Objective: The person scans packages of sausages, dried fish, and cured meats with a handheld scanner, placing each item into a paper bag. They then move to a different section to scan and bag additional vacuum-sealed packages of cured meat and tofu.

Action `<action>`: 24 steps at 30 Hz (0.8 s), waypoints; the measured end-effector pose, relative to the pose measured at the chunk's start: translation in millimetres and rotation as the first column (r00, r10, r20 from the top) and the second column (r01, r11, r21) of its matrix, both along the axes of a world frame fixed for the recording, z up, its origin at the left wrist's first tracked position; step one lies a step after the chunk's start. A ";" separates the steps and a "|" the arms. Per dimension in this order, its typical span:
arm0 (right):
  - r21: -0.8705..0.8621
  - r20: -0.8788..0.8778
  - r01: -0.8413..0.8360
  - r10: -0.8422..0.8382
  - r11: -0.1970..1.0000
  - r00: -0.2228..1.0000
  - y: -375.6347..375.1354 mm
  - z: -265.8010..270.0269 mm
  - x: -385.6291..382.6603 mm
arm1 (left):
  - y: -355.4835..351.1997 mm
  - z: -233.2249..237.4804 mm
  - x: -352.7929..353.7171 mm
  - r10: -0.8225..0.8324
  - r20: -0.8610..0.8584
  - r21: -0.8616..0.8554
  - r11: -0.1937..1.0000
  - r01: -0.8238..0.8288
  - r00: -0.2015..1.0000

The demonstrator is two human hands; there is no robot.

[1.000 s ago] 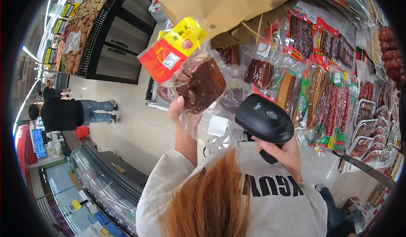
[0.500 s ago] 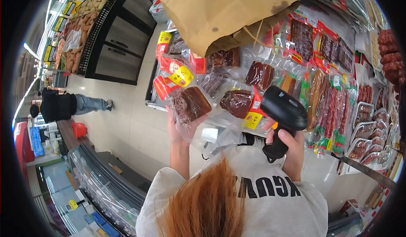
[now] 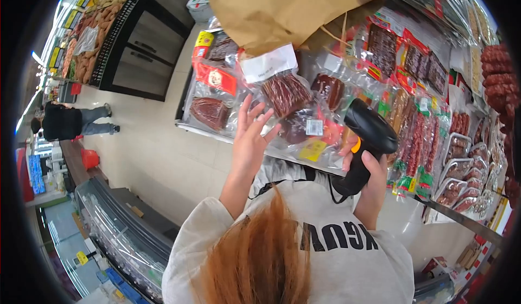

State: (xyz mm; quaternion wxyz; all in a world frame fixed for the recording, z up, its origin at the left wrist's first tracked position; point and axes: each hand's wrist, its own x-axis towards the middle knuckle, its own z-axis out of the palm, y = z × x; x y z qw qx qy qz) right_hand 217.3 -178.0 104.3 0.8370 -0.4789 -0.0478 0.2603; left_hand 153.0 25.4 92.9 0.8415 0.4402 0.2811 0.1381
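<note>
My left hand is open, fingers spread, near the front edge of a display full of sealed meat packs. Just beyond its fingertips lies a clear pack of dark cured meat with a white label along its top. Left of the hand is another pack of cured meat. My right hand is wrapped round the handle of a black barcode scanner, its head raised over the front of the display. Beside the scanner, a pack bears a small white barcode sticker and a yellow label.
A large brown paper bag covers part of the packs at the back. Sausage packs and wrapped meat trays fill the right side. Across the aisle are a dark produce stand and a person in black.
My left hand has let go of the cured meat pack it was holding and is now spread open. The scanner stays in my right hand. The person across the aisle has shifted.
</note>
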 end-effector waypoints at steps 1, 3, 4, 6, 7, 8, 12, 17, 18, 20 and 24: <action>-0.046 0.017 0.023 -0.023 0.999 1.000 -0.1 1.2 -0.3 | 1.9 -5.4 0.1 -0.038 0.025 -0.032 0.999 0.039 0.999; -0.080 0.029 0.032 -0.030 0.996 0.999 -5.9 -2.8 1.0 | 6.7 -23.1 0.6 -0.023 -0.045 0.093 0.995 0.027 0.999; -0.088 0.026 0.043 -0.041 0.995 0.999 -8.3 -2.4 1.1 | 8.3 -30.3 0.3 0.018 -0.114 0.227 0.974 0.008 0.993; -0.064 -0.007 0.039 -0.040 0.997 0.999 -11.5 -1.2 -0.7 | 11.2 -41.1 -1.1 0.085 -0.160 0.231 0.972 -0.047 0.983; -0.113 -0.056 0.031 -0.037 0.993 0.998 -15.1 -0.2 -2.7 | 14.9 -49.7 -3.6 0.105 -0.170 0.353 0.935 -0.039 0.980; -0.124 -0.057 0.036 -0.044 0.992 0.997 -19.2 1.9 -4.5 | 18.1 -54.9 -4.7 0.128 -0.174 0.470 0.882 -0.032 0.976; -0.522 -0.018 -0.193 0.216 0.831 0.976 -30.6 11.2 -13.0 | 25.6 -50.3 -3.7 0.159 -0.281 0.685 0.724 0.081 0.946; -0.739 0.219 -0.220 0.536 0.637 0.815 -15.0 12.6 -18.0 | 46.1 -54.8 -6.4 0.239 -0.375 0.894 0.351 0.281 0.896; -0.777 0.215 -0.228 0.588 0.587 0.780 -9.9 12.8 -19.0 | 45.8 -53.7 -7.1 0.186 -0.417 0.816 0.507 0.276 0.890; -0.797 0.216 -0.230 0.619 0.559 0.755 -0.8 14.1 -22.5 | 48.0 -56.3 -10.3 0.139 -0.450 0.712 0.652 0.261 0.882; -0.892 0.272 -0.131 0.744 0.433 0.610 14.9 23.6 -22.9 | 51.3 -65.9 -15.0 0.224 -0.420 0.829 0.490 0.271 0.880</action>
